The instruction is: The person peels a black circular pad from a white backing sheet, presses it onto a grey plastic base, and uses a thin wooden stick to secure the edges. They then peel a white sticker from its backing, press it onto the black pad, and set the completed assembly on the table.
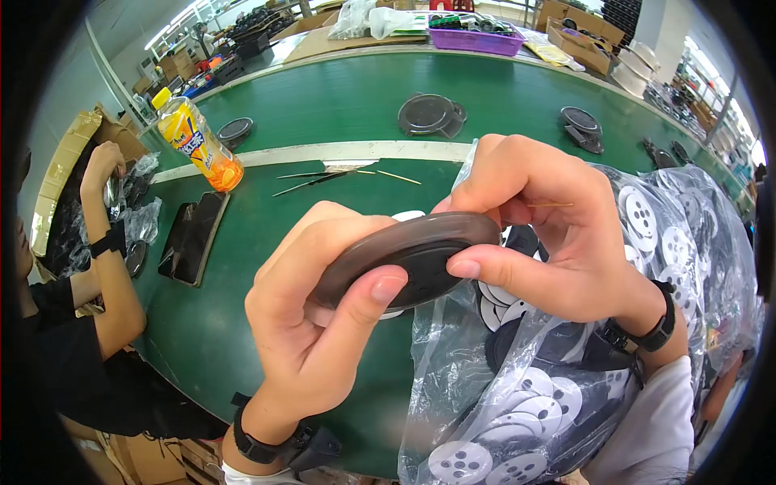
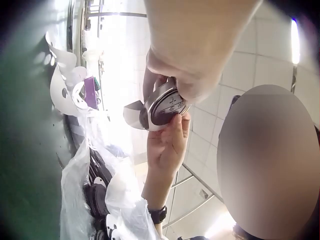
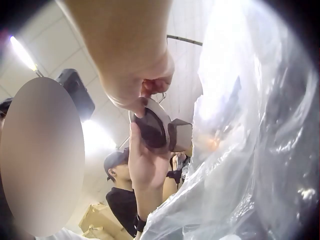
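A round dark disc-shaped part (image 1: 412, 250) is held up between both hands, tilted, above the green table. The left hand (image 1: 323, 299) grips its left side, thumb on the near face and fingers behind the rim. The right hand (image 1: 550, 234) pinches its right edge with the thumb; a thin tan stick (image 1: 551, 204) shows at its curled fingers. In the left wrist view the disc (image 2: 167, 107) has marks on its face, and a pale flap (image 2: 133, 115) stands out beside it. The right wrist view shows the disc's dark face (image 3: 151, 129).
A clear bag (image 1: 453, 347) of white perforated discs lies right and in front. At the left are a phone (image 1: 192, 238), a yellow-capped bottle (image 1: 198, 141) and another person's arm (image 1: 113, 250). Tweezers (image 1: 315, 176) lie beyond the hands; similar round parts (image 1: 428, 115) sit farther back.
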### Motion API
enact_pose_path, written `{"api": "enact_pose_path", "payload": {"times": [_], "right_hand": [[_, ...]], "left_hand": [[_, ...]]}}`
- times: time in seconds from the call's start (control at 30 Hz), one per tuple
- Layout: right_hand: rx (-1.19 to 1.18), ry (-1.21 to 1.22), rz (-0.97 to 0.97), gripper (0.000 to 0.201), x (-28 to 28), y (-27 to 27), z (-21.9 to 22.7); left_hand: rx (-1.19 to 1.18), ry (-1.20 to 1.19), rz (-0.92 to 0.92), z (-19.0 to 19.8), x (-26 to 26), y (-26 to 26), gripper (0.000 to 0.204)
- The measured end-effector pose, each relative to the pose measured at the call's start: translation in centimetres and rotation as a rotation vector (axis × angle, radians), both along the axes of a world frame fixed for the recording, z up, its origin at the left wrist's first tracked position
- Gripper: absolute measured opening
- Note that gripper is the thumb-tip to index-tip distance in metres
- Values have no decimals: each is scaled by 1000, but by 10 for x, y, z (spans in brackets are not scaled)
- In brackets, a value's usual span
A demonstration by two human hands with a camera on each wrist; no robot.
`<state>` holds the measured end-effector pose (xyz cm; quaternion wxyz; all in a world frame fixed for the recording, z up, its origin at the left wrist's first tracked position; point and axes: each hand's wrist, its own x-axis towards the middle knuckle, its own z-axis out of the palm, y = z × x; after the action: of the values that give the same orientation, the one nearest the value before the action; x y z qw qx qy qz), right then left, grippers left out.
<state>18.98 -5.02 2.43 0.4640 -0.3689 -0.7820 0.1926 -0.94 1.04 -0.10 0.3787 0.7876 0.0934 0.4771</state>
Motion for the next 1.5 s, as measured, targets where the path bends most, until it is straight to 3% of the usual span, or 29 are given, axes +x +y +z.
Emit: {"api": "enact_pose_path", "payload": {"times": [0.23, 0.33, 0.43, 0.57, 0.63, 0.77, 0.8, 0.83, 0.97, 1.1, 1.27, 1.4, 1.5], "right_hand": [[-219, 117, -34, 22, -7, -4, -2], [-384, 577, 3, 20, -14, -1, -4], [-328, 656, -33, 22, -7, 8, -5], [-270, 705, 31, 24, -3, 9, -12], [-219, 442, -53, 31, 2, 8, -11], [-250, 478, -12, 38, -5, 6, -10], [-277, 385, -26, 38, -2, 7, -11], [-303, 293, -40, 38, -1, 7, -11], [-325, 316, 4, 35, -4, 4, -12], [-319, 341, 0, 31, -9, 0, -14], [-132, 216, -65, 22, -10, 1, -20], [12, 139, -160, 23, -13, -1, -21], [-151, 276, -170, 23, -18, -1, -24]], "left_hand": [[-358, -78, -14, -5, 4, -13, 28], [-662, -189, -256, -6, 10, -9, 47], [-835, -153, -272, -10, 14, -12, 48], [-744, -137, -245, -17, 15, -11, 42], [-730, -156, -237, -16, 14, -11, 41], [-603, -147, -267, -12, 13, -12, 40], [-603, -148, -267, -13, 14, -12, 40], [-529, -155, -223, -15, 14, -13, 38], [-337, -54, -75, -14, 8, -12, 29], [-310, -87, 6, -14, 11, -17, 25], [-50, 25, 137, -18, 6, -13, 24], [-55, 57, 127, -18, 9, -11, 25], [-181, -4, 97, -15, 11, -12, 29]]}}
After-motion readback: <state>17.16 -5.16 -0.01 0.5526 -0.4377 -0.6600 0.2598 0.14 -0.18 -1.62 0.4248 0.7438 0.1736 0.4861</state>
